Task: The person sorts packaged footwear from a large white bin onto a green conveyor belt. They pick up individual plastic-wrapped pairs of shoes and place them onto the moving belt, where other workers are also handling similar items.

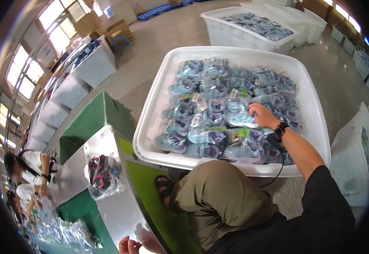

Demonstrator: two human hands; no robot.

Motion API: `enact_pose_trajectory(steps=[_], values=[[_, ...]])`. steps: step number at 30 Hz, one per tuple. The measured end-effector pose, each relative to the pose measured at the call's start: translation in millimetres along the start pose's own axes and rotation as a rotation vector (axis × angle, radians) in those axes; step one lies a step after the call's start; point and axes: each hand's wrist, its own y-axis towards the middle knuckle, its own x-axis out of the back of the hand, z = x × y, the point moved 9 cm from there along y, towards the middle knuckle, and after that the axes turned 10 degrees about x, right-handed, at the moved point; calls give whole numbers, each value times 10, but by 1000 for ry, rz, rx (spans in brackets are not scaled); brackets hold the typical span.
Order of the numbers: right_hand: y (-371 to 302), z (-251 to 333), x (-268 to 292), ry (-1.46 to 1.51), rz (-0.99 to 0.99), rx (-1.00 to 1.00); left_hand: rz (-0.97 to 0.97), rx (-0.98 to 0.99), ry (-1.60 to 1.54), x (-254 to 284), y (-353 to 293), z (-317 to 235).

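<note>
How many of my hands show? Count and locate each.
2: the right hand is at a bagged shoe in the white tub; the left hand, partly cut off, is at the picture's lower edge, by the metal table.

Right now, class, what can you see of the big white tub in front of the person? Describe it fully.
The tub looks like smooth, hard plastic, white, with rounded corners and a broad rim. It stands upright and open, and holds rows of pale blue and purple shoes in clear bags; these hide its bottom. The right hand reaches in over them and touches one of them. A bent knee covers part of the near rim; whether they touch is unclear.
</note>
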Motion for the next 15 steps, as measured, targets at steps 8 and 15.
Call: enact_pose_trajectory(steps=[8, 15], values=[[534, 1345, 338, 160, -58, 80, -166, -98, 31, 750, 349, -103], [427, 3267, 438, -20, 24, 463, -532, -276, 366, 1859, 1139, -184]])
